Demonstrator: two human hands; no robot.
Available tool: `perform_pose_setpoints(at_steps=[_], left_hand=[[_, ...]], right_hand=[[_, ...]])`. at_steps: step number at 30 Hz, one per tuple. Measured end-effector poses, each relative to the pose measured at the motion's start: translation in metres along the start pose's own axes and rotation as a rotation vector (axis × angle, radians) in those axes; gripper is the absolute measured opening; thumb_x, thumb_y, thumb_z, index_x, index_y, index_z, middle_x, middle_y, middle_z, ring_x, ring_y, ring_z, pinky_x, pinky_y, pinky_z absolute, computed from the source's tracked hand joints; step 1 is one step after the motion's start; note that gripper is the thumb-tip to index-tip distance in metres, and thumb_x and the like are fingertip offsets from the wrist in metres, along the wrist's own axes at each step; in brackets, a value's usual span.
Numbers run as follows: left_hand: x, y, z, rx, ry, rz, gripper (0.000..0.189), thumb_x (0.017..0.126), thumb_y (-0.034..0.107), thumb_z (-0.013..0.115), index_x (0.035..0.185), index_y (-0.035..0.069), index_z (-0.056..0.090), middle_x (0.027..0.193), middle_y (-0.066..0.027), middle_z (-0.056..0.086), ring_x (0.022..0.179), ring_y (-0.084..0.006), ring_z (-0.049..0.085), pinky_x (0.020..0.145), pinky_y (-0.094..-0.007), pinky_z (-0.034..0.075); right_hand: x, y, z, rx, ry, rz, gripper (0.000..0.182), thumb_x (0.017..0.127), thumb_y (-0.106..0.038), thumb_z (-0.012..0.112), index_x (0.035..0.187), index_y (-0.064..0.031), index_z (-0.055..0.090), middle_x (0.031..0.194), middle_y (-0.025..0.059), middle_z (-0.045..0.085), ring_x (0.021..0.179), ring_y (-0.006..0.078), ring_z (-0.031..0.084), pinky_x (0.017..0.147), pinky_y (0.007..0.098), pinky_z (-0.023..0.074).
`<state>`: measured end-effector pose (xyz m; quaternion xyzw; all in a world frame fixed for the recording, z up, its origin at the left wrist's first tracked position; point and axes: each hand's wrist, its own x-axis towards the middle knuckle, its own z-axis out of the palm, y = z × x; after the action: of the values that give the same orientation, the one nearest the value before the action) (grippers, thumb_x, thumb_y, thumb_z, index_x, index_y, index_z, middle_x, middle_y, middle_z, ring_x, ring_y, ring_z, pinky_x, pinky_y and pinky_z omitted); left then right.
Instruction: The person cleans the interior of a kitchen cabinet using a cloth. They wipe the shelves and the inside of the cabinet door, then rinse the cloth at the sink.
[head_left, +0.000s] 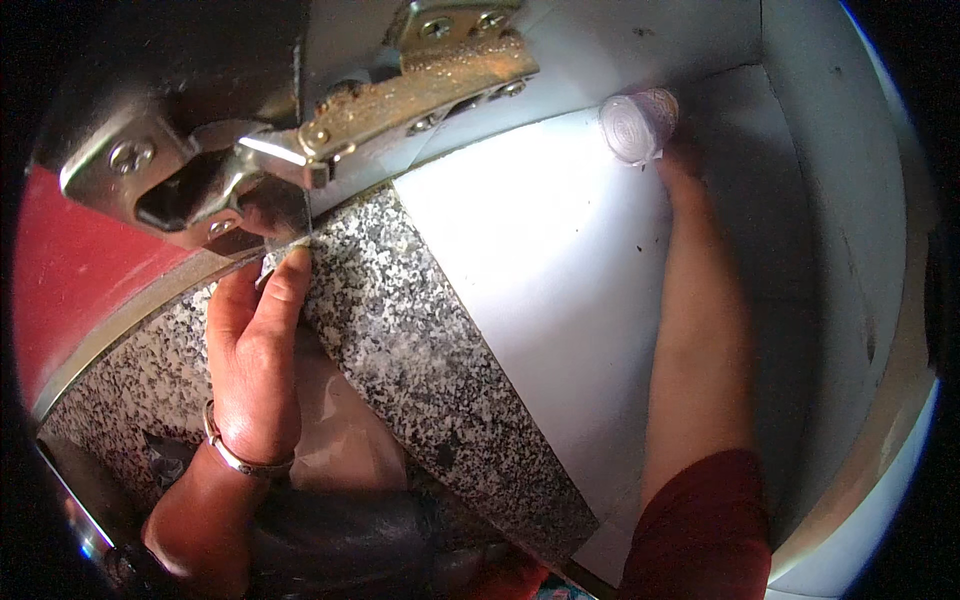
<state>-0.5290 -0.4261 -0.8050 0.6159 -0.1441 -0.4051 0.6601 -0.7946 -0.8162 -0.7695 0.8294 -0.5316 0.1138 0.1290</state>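
Note:
Inside a cabinet, my right hand (681, 169) reaches to the back and grips a pale cylinder (631, 127). Its near end bears concentric rings; whether it is a roll or a can, I cannot tell. Most of those fingers are in shadow behind it. My left hand (259, 337), with a metal bracelet (240, 461) at the wrist, is just below a metal cabinet hinge (270, 154). Its thumb and fingers pinch a clear plastic piece (289, 238), partly hidden by the hinge. The white shelf board (540, 285) lies under my right arm.
A speckled granite strip (435, 330) runs along the shelf's front. The hinge arm (427, 79) is rusty and juts over the opening. A red door panel (90, 277) stands at left, a grey cabinet wall (847, 225) at right. Small dark specks dot the shelf.

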Motion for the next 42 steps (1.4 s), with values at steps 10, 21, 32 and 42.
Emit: perform_pose_setpoints(at_steps=[10,21,32,42], left_hand=[[-0.002,0.008,0.004,0.002,-0.006,0.062,0.043,0.09,0.025,0.058,0.123,-0.003,0.05,0.119,-0.0093,0.056,0.111,-0.0174,0.049,0.099,-0.0302,0.033],[-0.001,0.006,0.002,0.019,-0.062,0.002,0.045,0.09,0.026,0.059,0.121,-0.005,0.051,0.118,-0.0111,0.056,0.11,-0.018,0.05,0.098,-0.0305,0.035],[0.002,0.004,0.002,-0.044,-0.01,0.076,0.038,0.091,0.024,0.057,0.118,-0.003,0.054,0.114,-0.0065,0.057,0.106,-0.0155,0.049,0.096,-0.029,0.034],[0.006,0.009,0.001,-0.073,0.066,-0.022,0.033,0.089,0.021,0.058,0.112,-0.002,0.057,0.11,-0.0059,0.059,0.101,-0.015,0.052,0.091,-0.0286,0.038]], right_hand=[[-0.013,0.004,-0.004,0.276,0.135,0.102,0.033,0.087,-0.014,0.051,0.117,-0.0027,0.052,0.114,0.0213,0.059,0.111,0.0354,0.055,0.092,0.0401,0.0431],[-0.005,0.033,0.03,0.062,0.429,0.269,0.032,0.089,-0.022,0.052,0.11,0.001,0.057,0.11,0.0203,0.06,0.1,0.034,0.058,0.086,0.0412,0.0456],[-0.02,-0.012,0.008,0.812,0.014,0.294,0.033,0.09,-0.021,0.051,0.118,-0.0055,0.057,0.112,0.0106,0.061,0.099,0.019,0.058,0.083,0.0319,0.0456],[-0.111,-0.145,-0.047,1.119,-0.074,0.302,0.017,0.081,0.004,0.048,0.087,-0.002,0.062,0.076,-0.0013,0.058,0.062,0.0071,0.049,0.052,0.0228,0.0401]])
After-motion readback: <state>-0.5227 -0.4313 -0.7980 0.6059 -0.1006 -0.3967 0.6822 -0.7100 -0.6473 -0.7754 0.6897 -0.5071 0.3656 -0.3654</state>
